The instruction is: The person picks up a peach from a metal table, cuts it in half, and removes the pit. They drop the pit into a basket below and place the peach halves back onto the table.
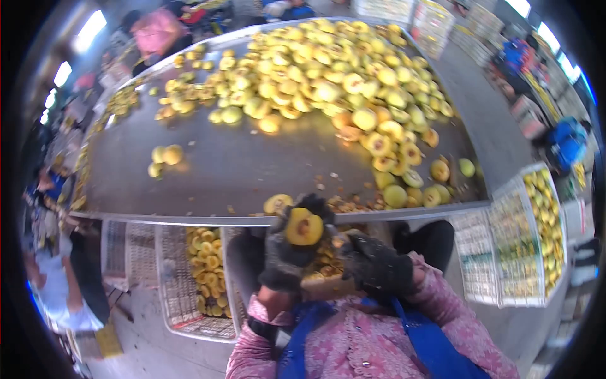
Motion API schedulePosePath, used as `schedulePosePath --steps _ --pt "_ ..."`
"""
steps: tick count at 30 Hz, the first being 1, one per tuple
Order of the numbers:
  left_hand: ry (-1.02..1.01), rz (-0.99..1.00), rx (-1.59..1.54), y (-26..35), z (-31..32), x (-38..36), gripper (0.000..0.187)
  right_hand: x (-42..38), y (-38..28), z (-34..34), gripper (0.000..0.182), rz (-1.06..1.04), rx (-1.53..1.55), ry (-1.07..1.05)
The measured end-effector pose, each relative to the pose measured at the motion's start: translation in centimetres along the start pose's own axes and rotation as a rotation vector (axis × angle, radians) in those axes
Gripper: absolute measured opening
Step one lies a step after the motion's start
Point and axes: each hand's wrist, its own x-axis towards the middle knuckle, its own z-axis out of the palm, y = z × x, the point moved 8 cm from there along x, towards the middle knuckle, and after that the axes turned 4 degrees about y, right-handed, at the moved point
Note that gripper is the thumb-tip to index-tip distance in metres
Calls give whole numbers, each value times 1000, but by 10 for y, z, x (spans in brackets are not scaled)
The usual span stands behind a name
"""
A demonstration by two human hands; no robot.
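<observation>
At the near edge of the steel table (252, 164), the person's gloved left hand (287, 256) holds up a halved peach (304, 226), cut face toward the camera, with the fingers clamped around its sides. The gloved right hand (377, 265) sits just beside it, lower and to the right; whether its fingers are closed cannot be told. A heap of yellow peaches (334, 69) covers the table's far side. Below the edge, a wire crate (183, 303) holds more halves.
</observation>
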Motion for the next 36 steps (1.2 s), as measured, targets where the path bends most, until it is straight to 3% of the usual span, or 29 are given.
schedulePosePath --steps 3,6,7,8,10,11,13,16,19,21,22,24,28,31,33,36 --pt "130 77 73 -1 0 0 52 -1 8 1 29 -19 73 92" --pt "135 93 166 -4 -1 2 53 -1 13 5 32 19 214 91" --pt "142 82 164 -6 -5 2 53 1 13 5 32 -112 44 154" --pt "122 102 197 -5 -6 3 51 1 9 11 32 -372 -186 198" --pt "102 116 229 -7 -8 4 49 -15 -10 20 33 -861 -732 522" --pt "91 137 278 -7 -8 4 48 -3 5 10 33 -600 -409 371" --pt "80 151 326 -8 -11 5 47 10 18 6 33 -330 -90 223" --pt "32 189 438 -10 -9 6 47 9 13 6 32 -419 -187 229" --pt "50 216 437 -13 -11 6 47 16 32 14 33 -340 -142 189" --pt "56 247 490 -14 -12 6 47 22 56 20 33 -319 216 199" --pt "57 245 489 -15 -14 7 47 21 50 17 33 -316 216 199" --pt "66 304 533 -13 -19 9 46 21 46 14 29 -89 -10 134" --pt "34 405 700 -14 -14 6 44 20 55 21 27 -303 -172 190" --pt "51 320 565 -18 -22 7 44 21 57 32 37 -271 -350 -15" --pt "118 308 511 -20 -27 7 45 30 70 36 41 28 -43 -72" --pt "163 256 543 -26 -15 3 46 32 77 41 45 -19 192 -47"
